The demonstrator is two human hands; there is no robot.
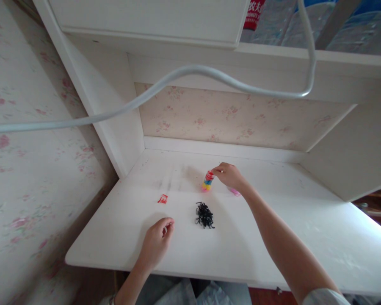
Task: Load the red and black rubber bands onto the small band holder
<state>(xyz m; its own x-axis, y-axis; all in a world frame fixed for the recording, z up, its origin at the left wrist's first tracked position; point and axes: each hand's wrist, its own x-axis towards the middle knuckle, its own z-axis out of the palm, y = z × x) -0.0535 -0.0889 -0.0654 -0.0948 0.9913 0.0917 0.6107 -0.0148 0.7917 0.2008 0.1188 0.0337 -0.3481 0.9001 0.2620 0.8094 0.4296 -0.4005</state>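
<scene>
Near the middle of the white table, my right hand (227,173) reaches out with its fingertips pinched at the top rim of a small clear jar (208,179). Red, blue, yellow and pink layers show in this jar, which leans slightly toward the hand. Closer to me lies a loose pile of small black elastic bands (205,215). My left hand (159,238) rests by the front edge, left of that pile, its thumb and fingers curled together; whatever they may hold is hidden. A red-and-white scrap (163,198) lies flat beyond my left hand.
Something pink (234,191) lies partly behind my right forearm. A pale cable (190,70) hangs across the upper view, in front of the cabinet (152,17). Packed bottles (273,25) stand on the shelf at top right. White side panels flank the table (273,262).
</scene>
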